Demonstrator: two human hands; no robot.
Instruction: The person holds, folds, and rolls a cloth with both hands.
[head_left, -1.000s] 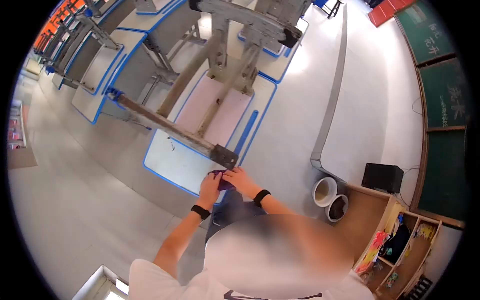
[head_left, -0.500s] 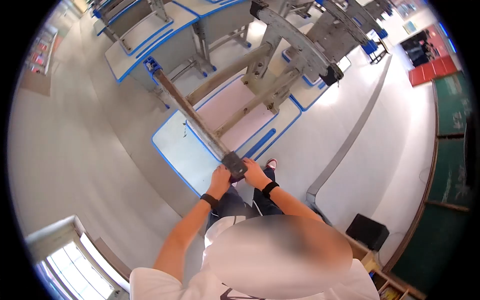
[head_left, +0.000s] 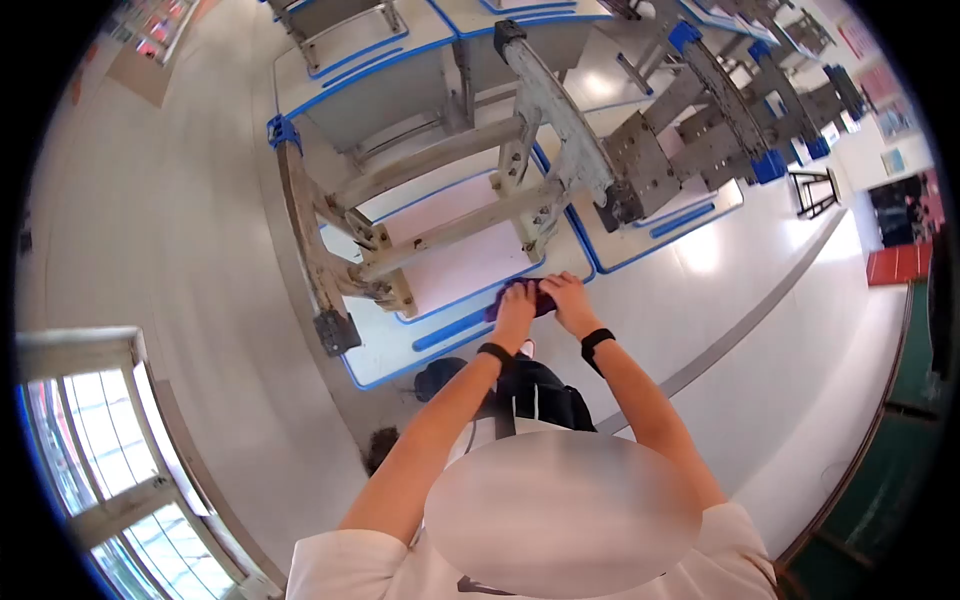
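My left hand [head_left: 515, 308] is closed on a dark purple cloth [head_left: 493, 309], which lies bunched at the desk's near edge. Beside it, my right hand [head_left: 569, 302] grips the cloth's other end, fingers curled. Both wrists wear black bands. The desk [head_left: 375, 350] has a pale top with blue edging and a blue pen groove [head_left: 465, 329]. An upturned chair [head_left: 465, 245] rests seat-down on the desk, its metal legs in the air. The black foot cap [head_left: 336, 332] of its left leg is left of my hands, apart from them.
Further desks [head_left: 345, 85] with upturned chairs stand ahead and to the right [head_left: 690, 215]. Windows [head_left: 110, 440] are at the lower left. A green chalkboard [head_left: 865, 480], a red box [head_left: 897, 265] and a black stool [head_left: 816, 193] are at the right.
My hands have left the black foot cap of the chair leg and moved right to the desk's near edge. The purple cloth shows more clearly. My view has turned.
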